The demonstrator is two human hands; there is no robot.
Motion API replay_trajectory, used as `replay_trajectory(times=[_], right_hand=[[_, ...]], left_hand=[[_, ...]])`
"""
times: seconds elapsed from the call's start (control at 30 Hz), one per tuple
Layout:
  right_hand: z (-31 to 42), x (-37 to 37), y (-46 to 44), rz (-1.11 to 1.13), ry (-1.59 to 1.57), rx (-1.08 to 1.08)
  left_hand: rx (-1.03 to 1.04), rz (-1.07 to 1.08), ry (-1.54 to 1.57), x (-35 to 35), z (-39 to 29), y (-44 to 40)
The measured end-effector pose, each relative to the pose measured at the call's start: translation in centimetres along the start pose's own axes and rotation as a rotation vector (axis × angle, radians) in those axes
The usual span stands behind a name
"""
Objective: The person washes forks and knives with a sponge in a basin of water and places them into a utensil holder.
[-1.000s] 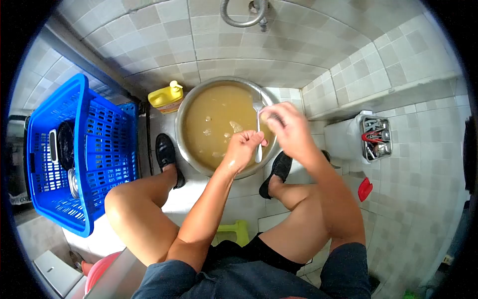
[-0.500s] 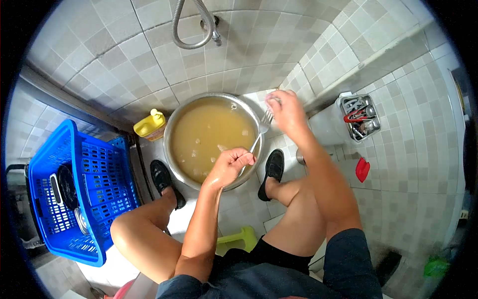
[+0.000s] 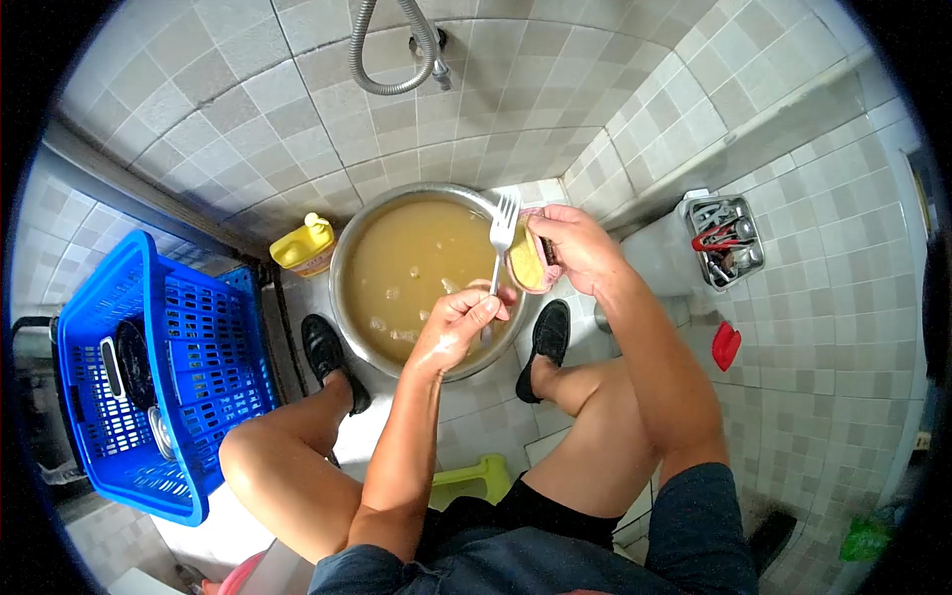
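Note:
My left hand pinches a metal fork by its handle, tines pointing up and away from me. In my right hand is a yellow sponge with a pink edge, its yellow face turned toward the fork. The sponge is close beside the fork's neck; whether they touch I cannot tell. Both hands are over the right rim of a large round metal basin. Cloudy tan water with patches of foam fills the basin.
A yellow bottle stands left of the basin. A blue basket holding dishes is at the left. To the right, a container holds several utensils, with a red object below it. A shower hose hangs on the wall.
The fork has turned more upright in my left hand. My right hand has moved down and rotated, bringing the sponge's yellow face into view next to the fork.

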State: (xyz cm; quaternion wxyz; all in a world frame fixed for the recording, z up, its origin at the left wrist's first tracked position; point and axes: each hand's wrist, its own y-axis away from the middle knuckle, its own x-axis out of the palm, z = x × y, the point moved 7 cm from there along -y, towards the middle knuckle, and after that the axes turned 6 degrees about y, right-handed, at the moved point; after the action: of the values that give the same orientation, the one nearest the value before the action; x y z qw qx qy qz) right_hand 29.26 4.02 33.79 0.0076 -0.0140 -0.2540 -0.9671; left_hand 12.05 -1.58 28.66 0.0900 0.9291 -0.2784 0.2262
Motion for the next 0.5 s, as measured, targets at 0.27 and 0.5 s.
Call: replay_trajectory(times=[0.27,0.5], right_hand=[[-1.0,2.2,0.6,0.105,0.003,0.026],[-1.5,4.1,0.9,0.241,0.342,-0.080]], left_hand=[[0.047,-0.052,0.215,-1.2,1.5,-0.3],[-0.018,-0.072,0.108,-0.3,0.0,-0.1]])
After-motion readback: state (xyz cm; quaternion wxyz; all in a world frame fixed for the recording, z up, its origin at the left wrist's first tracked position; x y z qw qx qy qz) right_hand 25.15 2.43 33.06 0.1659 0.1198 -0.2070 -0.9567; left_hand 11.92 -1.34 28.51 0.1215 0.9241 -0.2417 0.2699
